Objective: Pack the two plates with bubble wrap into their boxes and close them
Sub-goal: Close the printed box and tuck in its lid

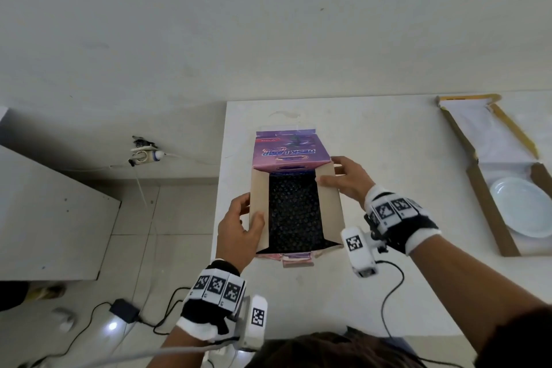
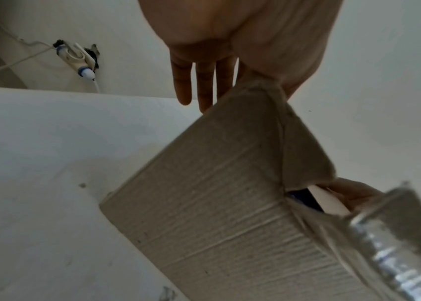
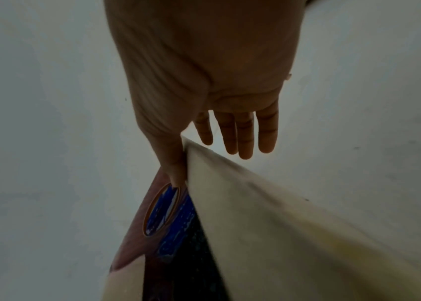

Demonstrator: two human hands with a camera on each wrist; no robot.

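The left hand [image 1: 239, 225] is closest to the head camera, its thumb lying over the top of the left side flap [image 1: 259, 212] of the purple printed cardboard box [image 1: 294, 188] while its fingers [image 2: 205, 81] reach straight down the flap's outer face, so the plain brown flap is pinched between thumb and fingers. The right hand [image 1: 348, 181] does the same on the right side flap [image 1: 330, 203]: the thumb presses on the inner face near the far corner, the fingers [image 3: 245, 132] run straight and close together behind it. Both flaps are tilted inward over the opening but do not meet.

Between them the box's inside shows as a dark sheet of bubble wrap [image 1: 294, 212], its small rounded cells catching faint light; what lies under it cannot be seen. The box's outside is glossy purple and pink with upside-down lettering on the far lid panel [image 1: 291, 149], which leans away from the person, and a small pink tuck flap shows at the near edge. The left wrist view shows the outer side wall as raw, ribbed brown card. The box sits on the white worktop [image 1: 388, 143], near its left edge, directly ahead of the person.

Well apart, at the right end of the worktop, a long flat brown cardboard box [image 1: 490, 212] lies open with a round white plate [image 1: 521, 206] resting in its near half and white lining in its far half.
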